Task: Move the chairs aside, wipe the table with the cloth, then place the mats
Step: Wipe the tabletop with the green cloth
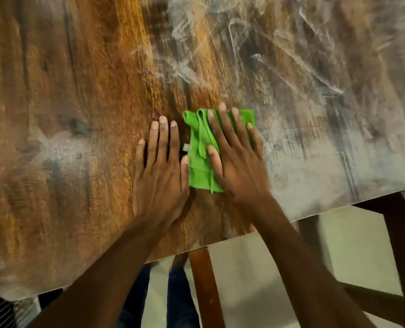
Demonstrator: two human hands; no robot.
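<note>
Flat-fingered, the right hand (234, 159) is the grip pressing the folded green cloth (200, 159) onto the counter (78, 114), cloth's long axis pointing away, left hand (161, 171) flat just beside.

a wooden table (78, 114) with a strong orange-brown grain fills most of the view, its near edge running slantwise from lower left to upper right. pale, dusty smears and streaks are seen over its right and upper parts, and a hazy patch lies at the left. a folded green cloth (200, 159) is laid flat on the top near the edge. the right hand (237, 162) is spread flat on the cloth with straight fingers. the left hand (160, 176) is laid flat on the bare wood just beside the cloth, its thumb touching the cloth's left edge. dark wooden legs (206, 290) are seen below the edge, over a pale floor (256, 280).
</note>
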